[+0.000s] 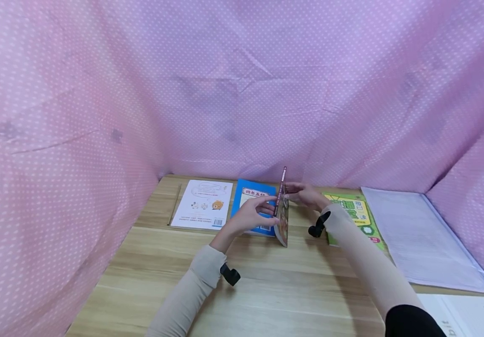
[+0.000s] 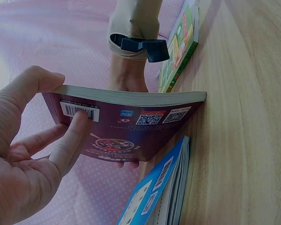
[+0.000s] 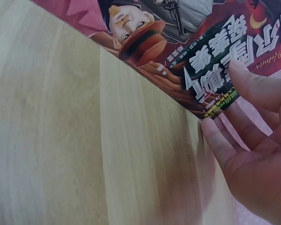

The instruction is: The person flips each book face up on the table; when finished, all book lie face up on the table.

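A maroon paperback book (image 1: 283,220) stands on its edge on the wooden table (image 1: 267,281), held between both hands. In the left wrist view, my left hand (image 2: 51,122) pinches the book (image 2: 131,126), with the thumb on the page edge and a finger on the barcode side of the back cover. My right hand (image 1: 305,193) holds the opposite side. In the right wrist view its fingers (image 3: 253,84) lie on the illustrated front cover (image 3: 201,37). My left hand (image 1: 258,210) sits just left of the book.
Flat on the table lie a white book (image 1: 203,203), a blue book (image 1: 253,199) right under the left hand, a green book (image 1: 357,215), and a white zip folder (image 1: 414,234). White paper (image 1: 465,313) lies at the near right. Pink dotted cloth (image 1: 242,93) walls the table in.
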Motion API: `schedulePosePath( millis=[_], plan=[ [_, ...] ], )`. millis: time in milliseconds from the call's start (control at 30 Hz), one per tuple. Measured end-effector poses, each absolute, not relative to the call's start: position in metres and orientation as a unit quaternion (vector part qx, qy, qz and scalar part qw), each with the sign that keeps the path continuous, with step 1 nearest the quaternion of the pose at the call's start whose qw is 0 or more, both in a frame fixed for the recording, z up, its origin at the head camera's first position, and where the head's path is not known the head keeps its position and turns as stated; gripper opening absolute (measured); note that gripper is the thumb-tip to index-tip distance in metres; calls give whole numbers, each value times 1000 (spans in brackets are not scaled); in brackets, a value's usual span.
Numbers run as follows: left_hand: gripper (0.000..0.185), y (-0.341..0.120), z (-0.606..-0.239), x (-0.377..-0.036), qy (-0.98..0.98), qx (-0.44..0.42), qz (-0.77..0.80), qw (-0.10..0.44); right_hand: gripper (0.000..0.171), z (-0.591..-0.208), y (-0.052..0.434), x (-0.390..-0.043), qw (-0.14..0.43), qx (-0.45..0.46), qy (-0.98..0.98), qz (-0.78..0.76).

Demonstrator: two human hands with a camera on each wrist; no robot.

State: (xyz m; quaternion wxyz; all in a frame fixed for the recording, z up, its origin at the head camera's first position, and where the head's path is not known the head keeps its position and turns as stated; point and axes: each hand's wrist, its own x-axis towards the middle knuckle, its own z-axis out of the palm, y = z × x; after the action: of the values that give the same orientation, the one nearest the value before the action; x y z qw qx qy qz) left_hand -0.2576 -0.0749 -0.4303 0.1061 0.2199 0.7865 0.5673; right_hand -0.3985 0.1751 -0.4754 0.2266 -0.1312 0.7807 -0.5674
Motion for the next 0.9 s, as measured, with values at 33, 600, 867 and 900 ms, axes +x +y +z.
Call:
schedulePosePath(
  millis=[33,600,867,900],
  plan=[
    [68,-74,-430,-258,787,222,566,105,61,-475,176,-398,224,-127,783,-567],
    [69,-65,-428,-261,768,223,590,107,50,-474,197,-393,181,-79,780,-594],
    [69,-71,-432,-263,751,216,616,106,47,-475,196,-390,164,-66,782,-598],
    [68,-71,-433,-263,749,214,618,105,49,-475,196,-389,162,-71,784,-595]
  ],
)
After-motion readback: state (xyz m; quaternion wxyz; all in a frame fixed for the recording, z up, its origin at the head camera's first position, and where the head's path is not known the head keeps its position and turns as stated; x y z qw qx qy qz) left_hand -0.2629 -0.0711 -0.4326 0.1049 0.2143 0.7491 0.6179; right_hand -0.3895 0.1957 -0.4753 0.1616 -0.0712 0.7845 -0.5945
